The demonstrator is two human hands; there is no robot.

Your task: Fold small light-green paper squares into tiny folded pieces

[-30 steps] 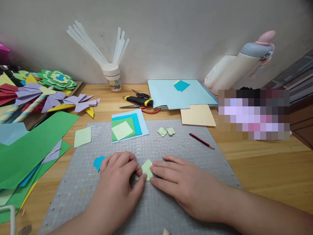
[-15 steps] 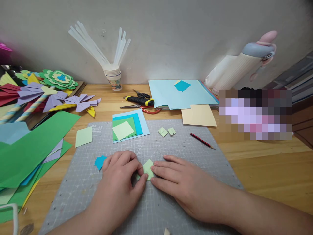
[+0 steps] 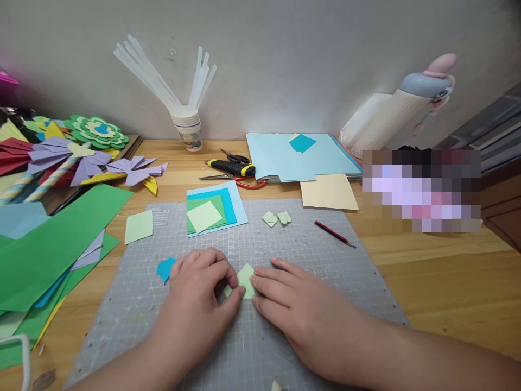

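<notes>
Left hand [image 3: 200, 290] pinches pale-green paper [image 3: 246, 281], partly hidden; right hand [image 3: 299, 304] flat, fingertips on edge.

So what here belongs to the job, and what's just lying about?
In the work: left hand, right hand, pale green paper between them, grey mat beneath; probably two folded green pieces.

Apparently lying about: pencil, utility knife, paper cups, white sticks, bottle.

This is a papercraft workspace: a wooden tabletop [image 3: 443, 293] against a plain wall [image 3: 277, 70] bears a gridded cutting mat [image 3: 244, 353], utility knife [image 3: 231, 167], scissors [image 3: 215, 177], coloured paper [image 3: 61, 252] and paper flowers [image 3: 84, 130]. It looks like a home, though the narrow view cannot settle that.
</notes>
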